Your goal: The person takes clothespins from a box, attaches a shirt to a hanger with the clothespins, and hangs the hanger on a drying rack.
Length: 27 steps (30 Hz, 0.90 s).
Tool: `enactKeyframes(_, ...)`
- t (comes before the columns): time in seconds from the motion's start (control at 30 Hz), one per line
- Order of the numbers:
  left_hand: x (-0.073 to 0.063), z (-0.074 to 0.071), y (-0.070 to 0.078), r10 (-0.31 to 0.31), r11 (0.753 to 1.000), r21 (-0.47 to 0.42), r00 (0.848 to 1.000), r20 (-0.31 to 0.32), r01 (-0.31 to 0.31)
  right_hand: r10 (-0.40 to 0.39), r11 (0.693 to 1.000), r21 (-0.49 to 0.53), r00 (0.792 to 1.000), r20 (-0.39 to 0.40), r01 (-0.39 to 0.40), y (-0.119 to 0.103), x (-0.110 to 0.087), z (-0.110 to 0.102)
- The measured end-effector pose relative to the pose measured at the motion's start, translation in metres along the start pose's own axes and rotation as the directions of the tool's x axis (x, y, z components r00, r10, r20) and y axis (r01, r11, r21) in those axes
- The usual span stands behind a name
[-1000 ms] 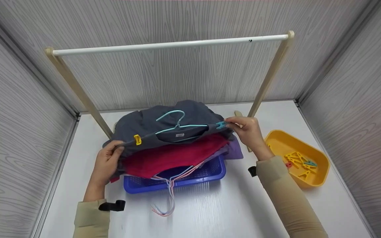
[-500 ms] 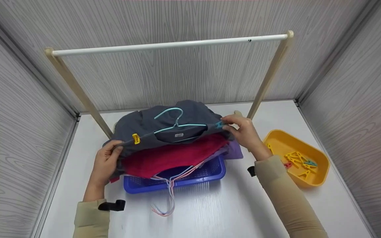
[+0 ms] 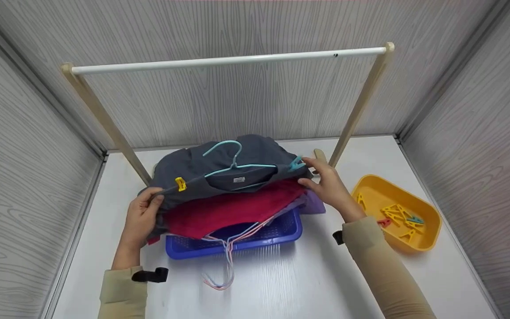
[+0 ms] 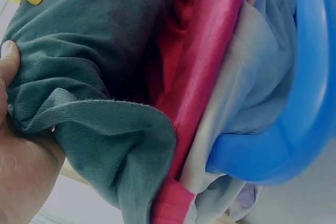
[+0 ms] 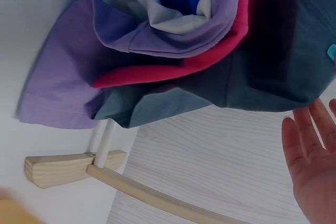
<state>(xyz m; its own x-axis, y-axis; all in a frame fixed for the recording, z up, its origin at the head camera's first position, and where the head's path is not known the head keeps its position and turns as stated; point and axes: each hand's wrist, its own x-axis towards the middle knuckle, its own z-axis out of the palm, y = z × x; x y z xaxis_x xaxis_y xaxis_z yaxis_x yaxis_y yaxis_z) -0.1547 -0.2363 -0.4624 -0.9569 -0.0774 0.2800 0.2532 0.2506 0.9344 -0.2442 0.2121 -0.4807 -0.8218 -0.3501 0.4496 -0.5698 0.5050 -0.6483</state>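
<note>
A dark grey shirt (image 3: 219, 153) lies over the pile, with a light teal hanger (image 3: 234, 165) in its neck. My left hand (image 3: 143, 217) pinches the shirt's left shoulder between thumb and fingers; the left wrist view shows the sleeve (image 4: 100, 129) drooping beneath it. A yellow clothespin (image 3: 181, 184) grips the cloth near that hand. On the right shoulder sits a teal clothespin (image 3: 297, 164). Beside it my right hand (image 3: 329, 186) has thumb and fingers spread apart. In the right wrist view its fingers are extended at the shirt's edge.
Under the shirt, a red garment (image 3: 233, 210) and a purple one (image 3: 314, 203) lie across a blue basket (image 3: 233, 252), hanger hooks (image 3: 228, 270) sticking out in front. A rack with a white bar (image 3: 228, 62) stands behind. At right, a yellow bin (image 3: 432, 212) holds several clothespins.
My right hand has released the teal clothespin, its thumb and fingers parting. The shirt and hanger hook have shifted slightly left. The left hand keeps its pinch.
</note>
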Motion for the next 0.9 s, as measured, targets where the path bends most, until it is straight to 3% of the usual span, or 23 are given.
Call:
enactKeyframes(0.27,0.0020,0.0023,-0.0002,0.023,1.000,-0.003,1.000,0.017,-0.022,0.058,0.997,-0.040,0.998,-0.016,-0.059,0.0056,-0.0023,0.0042)
enactKeyframes(0.9,0.0049,0.0055,0.0000,0.020,0.999,-0.029,1.000,0.015,-0.020,0.067,0.993,-0.086,0.992,-0.111,-0.077,0.0089,0.0061,0.0099)
